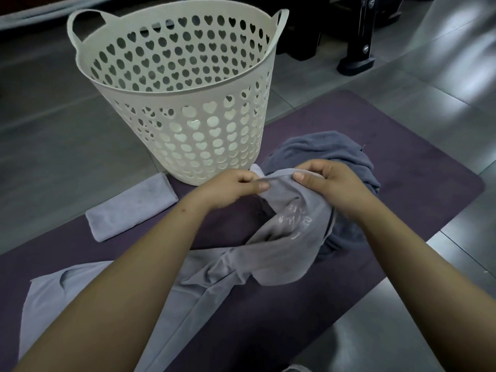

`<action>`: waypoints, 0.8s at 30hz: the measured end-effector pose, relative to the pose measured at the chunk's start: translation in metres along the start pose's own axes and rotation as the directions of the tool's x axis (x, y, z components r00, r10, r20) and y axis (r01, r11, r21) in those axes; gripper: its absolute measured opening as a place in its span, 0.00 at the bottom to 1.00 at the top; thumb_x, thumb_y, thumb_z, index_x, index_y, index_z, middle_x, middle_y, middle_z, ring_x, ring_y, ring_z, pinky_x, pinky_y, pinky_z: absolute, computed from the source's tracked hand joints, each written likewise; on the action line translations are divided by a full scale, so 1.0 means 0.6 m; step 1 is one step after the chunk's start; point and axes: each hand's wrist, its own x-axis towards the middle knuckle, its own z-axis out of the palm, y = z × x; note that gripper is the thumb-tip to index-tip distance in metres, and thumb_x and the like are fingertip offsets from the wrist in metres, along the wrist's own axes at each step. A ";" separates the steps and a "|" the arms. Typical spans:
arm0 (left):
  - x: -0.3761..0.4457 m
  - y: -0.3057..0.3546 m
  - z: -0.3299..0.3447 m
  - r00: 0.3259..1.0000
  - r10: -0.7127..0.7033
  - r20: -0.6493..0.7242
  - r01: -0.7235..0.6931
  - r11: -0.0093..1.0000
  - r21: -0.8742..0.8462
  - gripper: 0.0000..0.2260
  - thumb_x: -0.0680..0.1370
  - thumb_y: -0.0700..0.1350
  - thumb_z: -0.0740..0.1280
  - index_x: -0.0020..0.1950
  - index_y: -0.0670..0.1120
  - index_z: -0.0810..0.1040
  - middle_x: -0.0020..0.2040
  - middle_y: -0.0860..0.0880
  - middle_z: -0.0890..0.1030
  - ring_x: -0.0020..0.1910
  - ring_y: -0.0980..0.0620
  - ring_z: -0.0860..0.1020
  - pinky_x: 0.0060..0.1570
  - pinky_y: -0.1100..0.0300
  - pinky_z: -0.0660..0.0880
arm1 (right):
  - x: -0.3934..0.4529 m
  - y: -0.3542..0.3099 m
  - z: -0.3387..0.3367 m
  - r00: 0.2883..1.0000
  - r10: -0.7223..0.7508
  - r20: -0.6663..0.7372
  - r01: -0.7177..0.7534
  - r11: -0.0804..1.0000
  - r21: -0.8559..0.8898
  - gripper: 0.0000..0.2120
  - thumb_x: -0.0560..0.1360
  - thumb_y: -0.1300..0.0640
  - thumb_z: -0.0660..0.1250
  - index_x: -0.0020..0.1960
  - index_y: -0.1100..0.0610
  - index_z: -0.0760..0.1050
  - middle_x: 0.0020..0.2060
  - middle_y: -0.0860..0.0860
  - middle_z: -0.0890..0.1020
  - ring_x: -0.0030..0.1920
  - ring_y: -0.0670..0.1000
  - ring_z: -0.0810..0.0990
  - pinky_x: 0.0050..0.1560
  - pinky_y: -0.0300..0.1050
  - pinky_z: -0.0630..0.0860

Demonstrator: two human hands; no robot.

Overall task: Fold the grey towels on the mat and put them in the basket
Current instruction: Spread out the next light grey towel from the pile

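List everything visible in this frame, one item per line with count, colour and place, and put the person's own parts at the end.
basket: 1, cream with heart-shaped holes, upright at the mat's far edge.
mat: 1, dark purple, on the floor.
folded towel: 1, light grey, on the mat's left edge near the basket.
held towel: 1, light grey with pale lettering, lifted at its hem, trailing over the mat.
crumpled towel: 1, darker blue-grey, heaped on the mat behind the hands.
floor: grey glossy tiles, around the mat.
dark stand bases: black, top right on the floor.
left hand: 1, pinches the held towel's hem.
right hand: 1, pinches the same hem.
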 end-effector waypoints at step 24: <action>0.131 0.259 -0.037 0.793 0.314 -0.521 -0.241 0.949 0.206 0.18 0.73 0.50 0.73 0.31 0.49 0.67 0.33 0.52 0.75 0.30 0.60 0.69 0.31 0.71 0.65 | 0.004 -0.054 -0.111 0.765 -0.180 -0.618 -0.048 0.941 -0.334 0.21 0.77 0.50 0.63 0.38 0.69 0.73 0.32 0.63 0.73 0.32 0.45 0.65 0.31 0.43 0.61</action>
